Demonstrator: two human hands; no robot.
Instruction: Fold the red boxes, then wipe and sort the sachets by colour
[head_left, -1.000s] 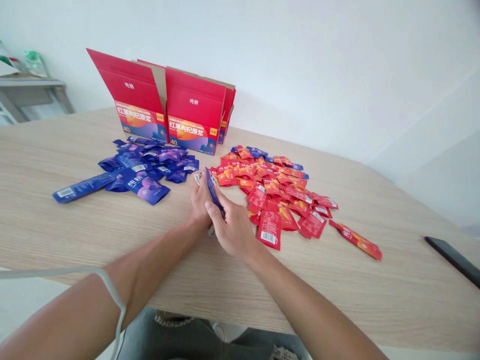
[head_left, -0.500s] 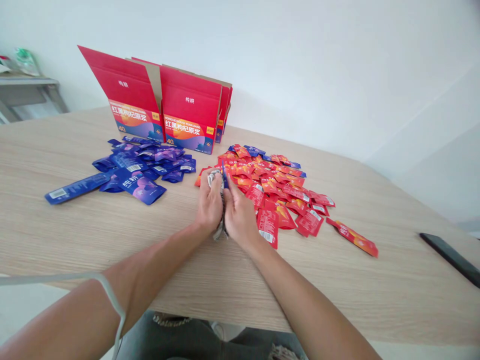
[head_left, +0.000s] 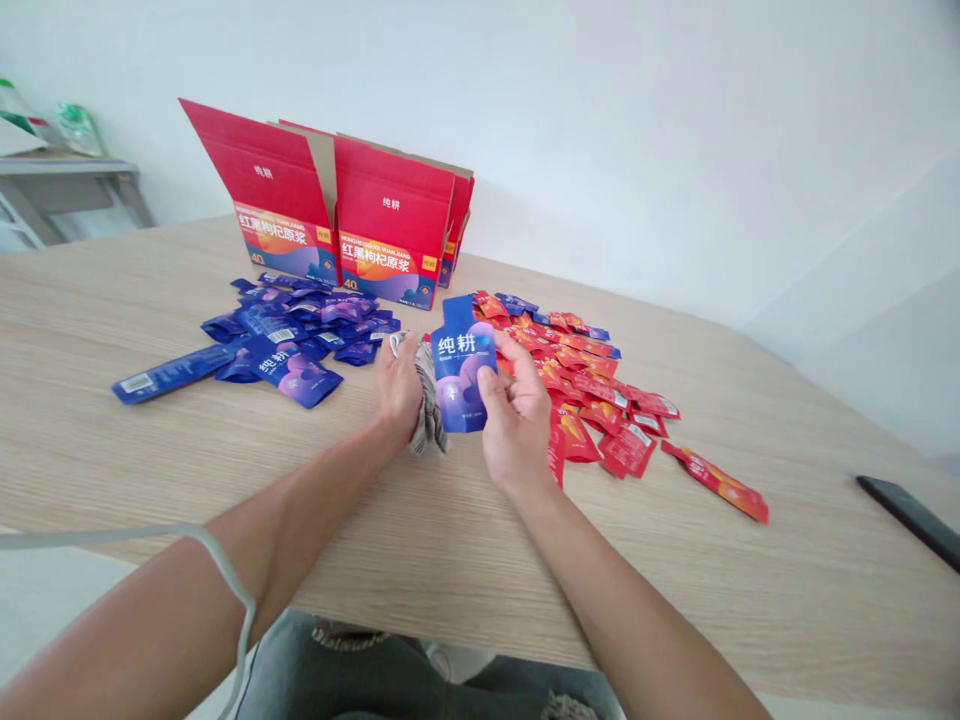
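Plastic film, glossy and deep blue with a purple blush low down, makes up the flat pouch [head_left: 463, 375] in your right hand [head_left: 517, 420]. Your thumb and fingers are pinched on its right edge, holding it upright above the pale wood-grain table [head_left: 450, 560], between the two piles. White characters 纯耕 run across its upper face. Your left hand [head_left: 397, 385] is closed around a crumpled grey cloth [head_left: 429, 408], soft and ribbed, which touches the pouch's left edge. To your left lies a heap of blue pouches [head_left: 300, 335], some showing white barcode labels. To your right is a wider scatter of red pouches [head_left: 592, 385] with orange prints. Behind them stand red cardboard boxes [head_left: 337, 215], flaps raised, marked 纯耕, 红黑枸杞原浆 and 40. A flat black phone [head_left: 911, 515] lies far to your right.
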